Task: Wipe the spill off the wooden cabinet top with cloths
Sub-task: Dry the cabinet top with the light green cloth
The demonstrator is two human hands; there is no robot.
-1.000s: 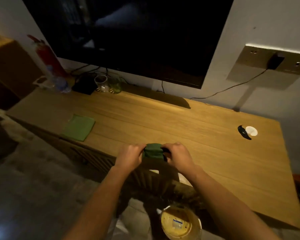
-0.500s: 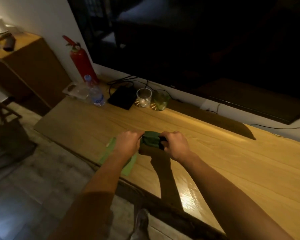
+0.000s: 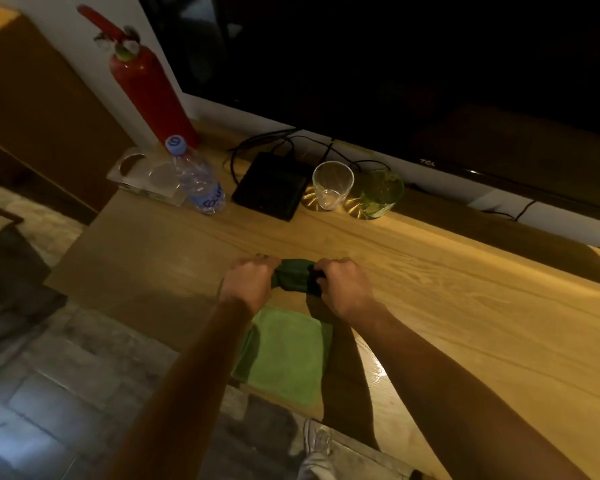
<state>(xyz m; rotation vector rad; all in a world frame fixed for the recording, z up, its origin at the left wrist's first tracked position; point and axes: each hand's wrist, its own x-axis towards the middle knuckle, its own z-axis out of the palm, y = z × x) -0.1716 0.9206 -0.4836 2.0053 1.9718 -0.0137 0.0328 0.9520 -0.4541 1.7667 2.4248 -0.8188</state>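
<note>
A bunched dark green cloth [image 3: 293,276] is held above the wooden cabinet top [image 3: 465,306]. My left hand [image 3: 248,282] grips its left end and my right hand [image 3: 343,289] grips its right end, both with curled fingers. Just below my hands a light green cloth [image 3: 284,355] lies flat by the cabinet's front edge, partly covered by my left forearm. A shiny wet patch [image 3: 376,370] glints on the wood to the right of the flat cloth.
Along the back stand a water bottle [image 3: 196,178], a black box [image 3: 271,190] with cables, a clear glass [image 3: 331,185] and a green glass [image 3: 378,194]. A red fire extinguisher [image 3: 146,84] and a large dark TV [image 3: 395,64] are behind. Floor lies to the left.
My view has shifted left along the cabinet. Both hands, still gripping the dark green cloth, now hover right over the flat light green cloth, which earlier lay off to the left.
</note>
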